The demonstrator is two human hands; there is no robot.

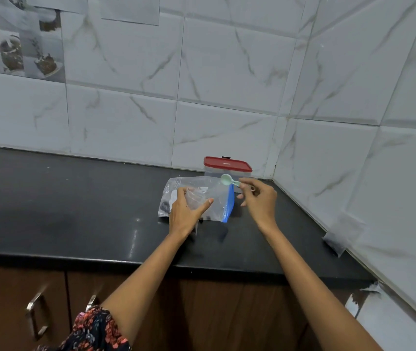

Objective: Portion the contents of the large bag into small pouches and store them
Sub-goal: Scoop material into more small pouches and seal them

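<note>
Your counter [75, 198] is dark and glossy, so any dark bits that spill on it will be hard for you to spot and gather. The box [227, 168] with the red lid sits shut in the corner, just behind your work; if that is where the pouches go, you will need a free hand to open it, and both are busy.

The big bag [217, 201] lies flat on the counter with its blue zip edge toward your right. Only a few dark pieces show through it at the left end and lower edge. Lying flat, its mouth may sag closed, and digging with one hand could push the bag along or tip pieces out.

Your left hand [185, 211] grips a small clear pouch [194, 196] over the bag. The film is limp: if the mouth collapses, the scoop will dump onto the counter.

Your right hand [258, 200] pinches the handle of the green spoon [228, 180], which looks empty. It is shallow, so an overfilled or tilted load could roll off.
</note>
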